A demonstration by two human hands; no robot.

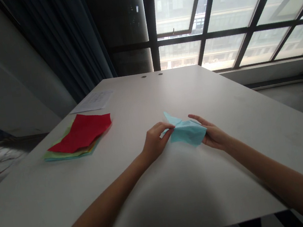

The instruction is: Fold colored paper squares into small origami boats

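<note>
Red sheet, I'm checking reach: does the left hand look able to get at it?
Likely yes: the red sheet lies uncovered atop the pile, though the left hand is pinching the blue sheet.

Finding nothing readable. Seeing only faint rows of marks on white sheet [92, 101], lying at table's [149, 98] left edge; too small for reading.

Light-blue sheet [189, 133]: thin, paper-like, creasing, looking matt. Red sheet [84, 133], near left: matt, paper-like. White sheets [92, 101], far left: flat paper. Tabletop [162, 187]: smooth, pale, showing soft sheen. Dark curtain [63, 39], far left: cloth, hanging in folds. Window panes [226, 3], far right: glass-like, looking hazy.
</note>
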